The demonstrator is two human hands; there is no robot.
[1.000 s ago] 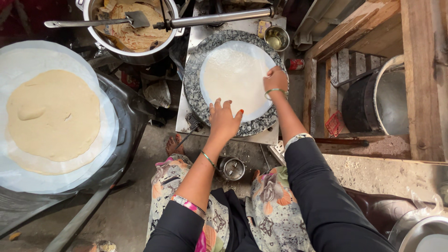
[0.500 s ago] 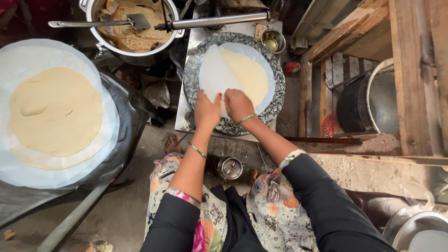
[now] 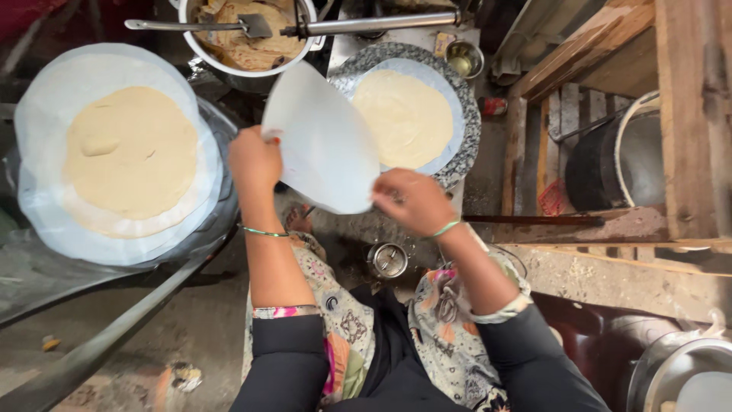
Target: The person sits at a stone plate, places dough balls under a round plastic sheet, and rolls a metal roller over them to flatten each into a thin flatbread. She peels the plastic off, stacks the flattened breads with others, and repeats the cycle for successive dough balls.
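Note:
A thin white round sheet (image 3: pixel 324 141) is lifted in the air, held at its left edge by my left hand (image 3: pixel 254 159) and at its lower right edge by my right hand (image 3: pixel 412 201). Behind it a pale rolled flatbread (image 3: pixel 408 117) lies bare on a second white sheet on a round speckled stone board (image 3: pixel 465 133). To the left, another flatbread (image 3: pixel 130 150) rests on a stack of white sheets (image 3: pixel 46 221).
A metal pot (image 3: pixel 244 34) with cooked flatbreads and a long-handled spatula (image 3: pixel 191 24) sits at the top. A small metal cup (image 3: pixel 463 57) stands by the board. A tin (image 3: pixel 387 260) lies below. Wooden frame (image 3: pixel 679 114) and dark pot (image 3: pixel 618 160) on the right.
Both hands pressed on the covered flatbread, then peeled the top white sheet off and lifted it left, which left the flatbread bare on the board.

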